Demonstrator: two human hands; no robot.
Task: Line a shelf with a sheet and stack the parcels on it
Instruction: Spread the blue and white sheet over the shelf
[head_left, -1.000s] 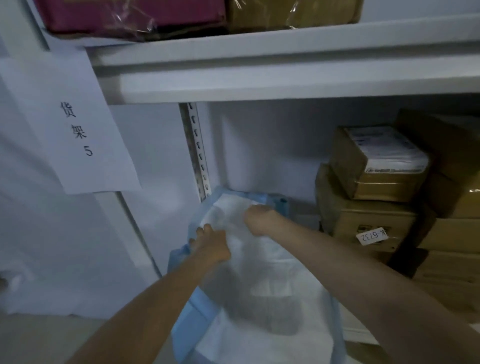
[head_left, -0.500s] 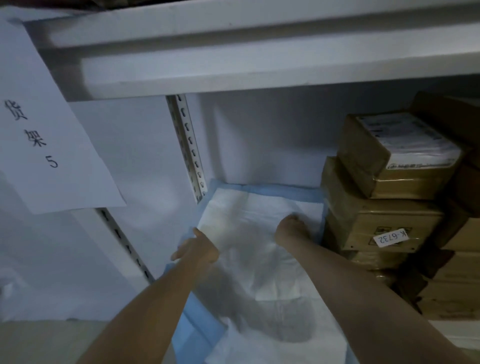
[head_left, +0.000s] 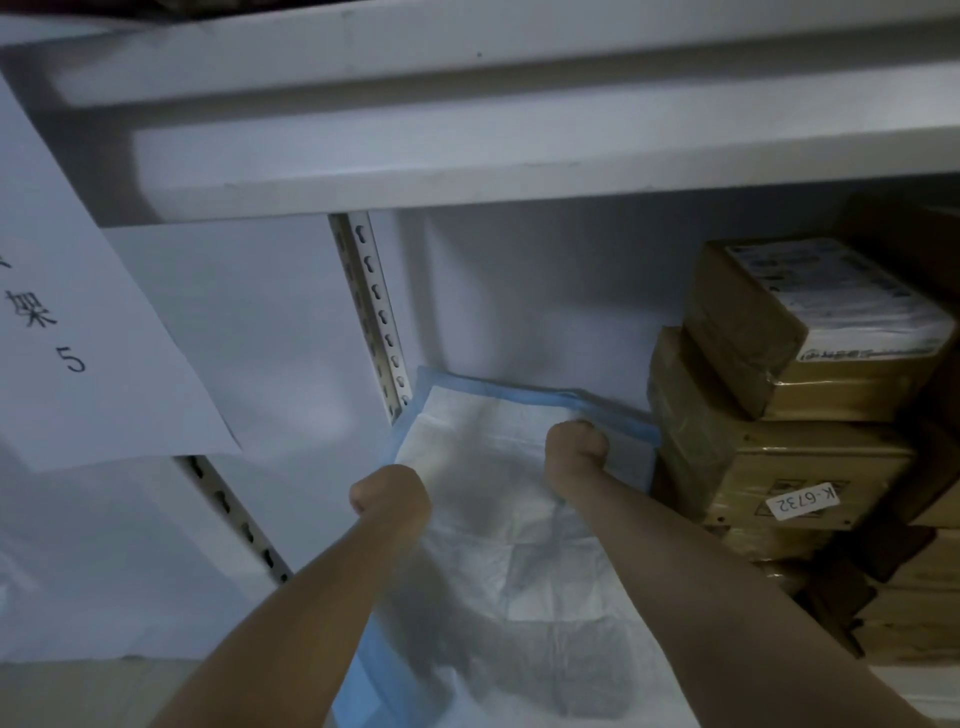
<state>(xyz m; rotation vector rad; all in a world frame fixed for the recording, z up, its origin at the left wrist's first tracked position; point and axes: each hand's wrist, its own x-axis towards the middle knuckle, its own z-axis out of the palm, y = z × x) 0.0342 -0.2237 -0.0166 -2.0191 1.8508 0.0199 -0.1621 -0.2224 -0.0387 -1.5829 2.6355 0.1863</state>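
Since a second ago the sheet has gone from bunched to spread flat to the back of the shelf. The right hand has slid to its 1 o'clock corner, I judge to seat the blue border beside the parcels at 3 o'clock. The left hand sits at the 9 o'clock edge, likely as an anchor. Both hands' fingers curl under; whether they pinch the sheet, I cannot tell.

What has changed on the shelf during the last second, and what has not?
The sheet, bunched at the back left before, is now spread out to the back wall. The right hand moved right, toward the parcels. The left hand stays at the sheet's left edge; the parcels did not move.
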